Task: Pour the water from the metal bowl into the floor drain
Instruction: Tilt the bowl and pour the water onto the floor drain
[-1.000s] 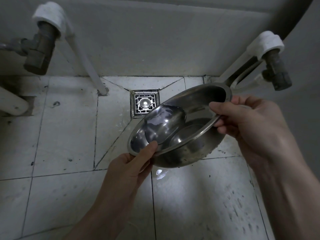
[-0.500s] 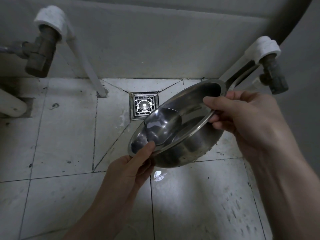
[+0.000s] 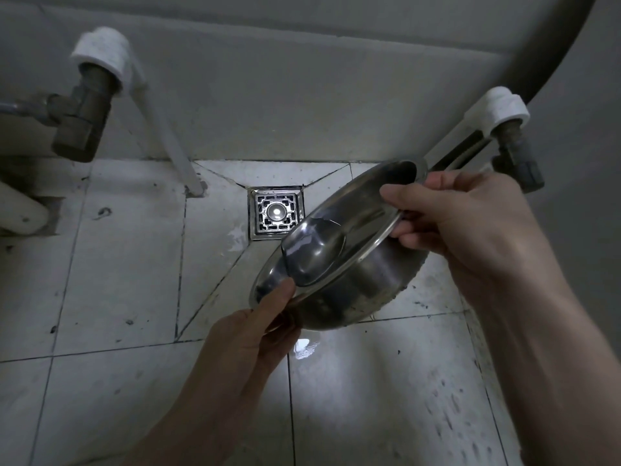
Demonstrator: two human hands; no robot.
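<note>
A shiny metal bowl [image 3: 363,284] hangs above the tiled floor, tilted steeply down toward the left, with water pooled against its lower side. My left hand [image 3: 255,334] grips the low near rim, thumb over the edge. My right hand [image 3: 463,223] grips the raised far rim, thumb inside. The square metal floor drain [image 3: 276,211] sits in the floor just beyond and left of the bowl's lower part. No water is seen leaving the bowl.
A white pipe [image 3: 168,142] runs down to the floor left of the drain, with a valve [image 3: 80,126] on it. Another valve [image 3: 517,156] with white pipe stands at the right. A wall is close behind the drain. A small wet patch [image 3: 304,348] glints under the bowl.
The bowl has tipped more steeply toward the left, its right rim lifted higher by my right hand, and the water has gathered lower in it.
</note>
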